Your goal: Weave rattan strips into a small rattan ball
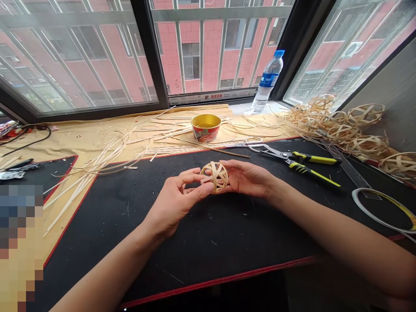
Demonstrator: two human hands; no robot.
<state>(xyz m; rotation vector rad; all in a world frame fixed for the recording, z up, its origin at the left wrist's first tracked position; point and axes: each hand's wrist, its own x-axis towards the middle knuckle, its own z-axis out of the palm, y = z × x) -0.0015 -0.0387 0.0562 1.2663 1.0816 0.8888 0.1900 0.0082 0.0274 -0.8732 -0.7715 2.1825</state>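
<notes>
A small open-weave ball of pale bamboo strips (219,177) is held between my two hands above the black mat (208,229). On its left side, my left hand (182,190) grips it, the thumb in front and the fingers partly behind. From the right, my right hand (245,177) holds the ball with fingers around its far side; some fingertips are hidden by it. Behind the ball stands a red bowl with a gold inside (206,129). To the right of my hands lie yellow-and-black handled pliers (308,164) and silver scissors (266,149).
Loose bamboo strips (110,147) spread across the tan cloth at the left and back. Several woven balls (357,125) are heaped at the right. A water bottle (268,82) stands by the window. A roll of tape (383,210) and a metal ruler (347,167) lie at the right.
</notes>
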